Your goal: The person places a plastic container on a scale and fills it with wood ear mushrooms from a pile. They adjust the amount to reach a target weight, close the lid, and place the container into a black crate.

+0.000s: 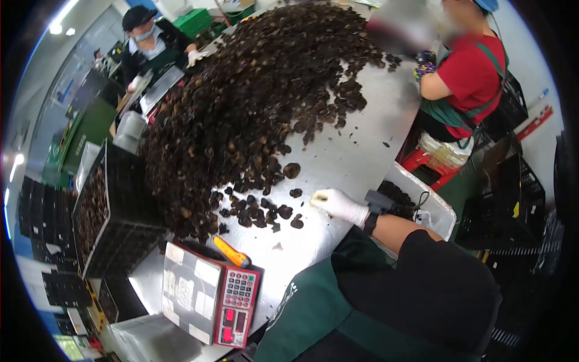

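My right hand (pixel 338 205), in a white glove with a dark band and device at the wrist, is over the metal table (pixel 362 145). Its fingers are curled together; anything small between them is hidden. Just left of the fingertips lie a few loose dark brown pieces that look like dried mushrooms (pixel 296 193). Beyond them spreads a big heap of the same pieces (pixel 241 96). My left hand is out of view. A red counting scale (pixel 240 295) with a grey plate stands near my apron, and an orange-handled cutter (pixel 232 252) lies at its upper edge.
A black crate (pixel 126 217) filled with brown pieces stands tilted at the left. A white bin (pixel 443 217) with dark pieces sits beside the table, right of my forearm. One person (pixel 151 48) works across the heap, another in red (pixel 470 78) at the right edge.
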Demonstrator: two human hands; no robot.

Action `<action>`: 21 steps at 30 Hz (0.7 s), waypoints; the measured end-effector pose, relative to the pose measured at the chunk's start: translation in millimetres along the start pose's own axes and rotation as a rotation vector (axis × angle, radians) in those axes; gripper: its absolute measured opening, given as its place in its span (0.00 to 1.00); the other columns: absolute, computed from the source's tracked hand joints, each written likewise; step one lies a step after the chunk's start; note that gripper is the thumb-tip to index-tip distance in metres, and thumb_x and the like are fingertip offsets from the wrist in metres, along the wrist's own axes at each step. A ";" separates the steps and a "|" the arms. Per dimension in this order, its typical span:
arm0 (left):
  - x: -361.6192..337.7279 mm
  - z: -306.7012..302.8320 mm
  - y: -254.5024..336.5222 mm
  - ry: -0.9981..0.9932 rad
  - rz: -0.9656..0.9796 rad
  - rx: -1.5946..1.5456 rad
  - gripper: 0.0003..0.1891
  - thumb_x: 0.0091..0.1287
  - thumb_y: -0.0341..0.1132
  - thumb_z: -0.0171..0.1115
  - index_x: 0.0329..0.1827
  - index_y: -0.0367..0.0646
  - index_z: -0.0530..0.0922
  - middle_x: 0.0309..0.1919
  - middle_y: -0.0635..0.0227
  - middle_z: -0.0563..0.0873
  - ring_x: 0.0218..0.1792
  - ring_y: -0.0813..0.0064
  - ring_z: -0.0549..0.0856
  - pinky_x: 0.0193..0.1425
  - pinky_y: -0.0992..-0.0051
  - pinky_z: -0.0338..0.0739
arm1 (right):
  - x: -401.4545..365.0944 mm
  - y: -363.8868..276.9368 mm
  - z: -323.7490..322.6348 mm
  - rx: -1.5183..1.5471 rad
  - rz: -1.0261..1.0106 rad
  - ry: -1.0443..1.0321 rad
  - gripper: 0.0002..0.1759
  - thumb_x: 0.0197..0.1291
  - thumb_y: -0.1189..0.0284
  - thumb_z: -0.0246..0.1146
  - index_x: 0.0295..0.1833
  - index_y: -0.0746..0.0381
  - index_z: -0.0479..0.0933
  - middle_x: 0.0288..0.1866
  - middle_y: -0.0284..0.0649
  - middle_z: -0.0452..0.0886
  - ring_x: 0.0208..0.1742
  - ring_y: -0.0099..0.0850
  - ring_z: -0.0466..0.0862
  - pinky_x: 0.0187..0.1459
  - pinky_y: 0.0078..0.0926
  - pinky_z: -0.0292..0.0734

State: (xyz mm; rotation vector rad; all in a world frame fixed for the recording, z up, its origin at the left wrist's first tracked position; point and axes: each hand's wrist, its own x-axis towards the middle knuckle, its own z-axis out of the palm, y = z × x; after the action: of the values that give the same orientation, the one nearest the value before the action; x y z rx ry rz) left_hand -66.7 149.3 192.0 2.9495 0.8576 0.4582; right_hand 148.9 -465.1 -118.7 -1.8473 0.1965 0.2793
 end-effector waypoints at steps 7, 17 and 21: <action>7.1 0.9 31.3 0.665 0.234 -0.458 0.12 0.71 0.29 0.63 0.53 0.31 0.83 0.42 0.53 0.90 0.39 0.62 0.88 0.46 0.65 0.83 | 29.2 -54.1 -45.8 1.296 0.052 -0.370 0.24 0.68 0.76 0.51 0.69 0.66 0.67 0.56 0.45 0.79 0.35 0.22 0.75 0.24 0.11 0.69; -59.1 193.9 159.3 -0.095 0.372 -0.090 0.13 0.62 0.28 0.70 0.50 0.43 0.84 0.35 0.67 0.86 0.37 0.69 0.87 0.43 0.66 0.80 | 17.5 -80.9 -41.8 1.190 0.010 -0.285 0.18 0.77 0.67 0.52 0.62 0.67 0.75 0.46 0.46 0.86 0.26 0.19 0.75 0.25 0.10 0.68; -68.2 168.9 190.3 -0.227 0.302 -0.212 0.27 0.63 0.27 0.68 0.67 0.43 0.74 0.48 0.59 0.83 0.49 0.58 0.84 0.59 0.61 0.75 | 29.4 -69.7 -41.7 0.644 0.079 -0.113 0.15 0.75 0.68 0.55 0.58 0.66 0.77 0.40 0.41 0.85 0.27 0.19 0.77 0.25 0.11 0.66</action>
State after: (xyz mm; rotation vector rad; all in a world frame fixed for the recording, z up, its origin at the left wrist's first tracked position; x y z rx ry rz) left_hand 26.1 -40.0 34.1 2.8634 0.3202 0.2001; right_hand 200.0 -484.7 -51.9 -1.1851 0.2476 0.3293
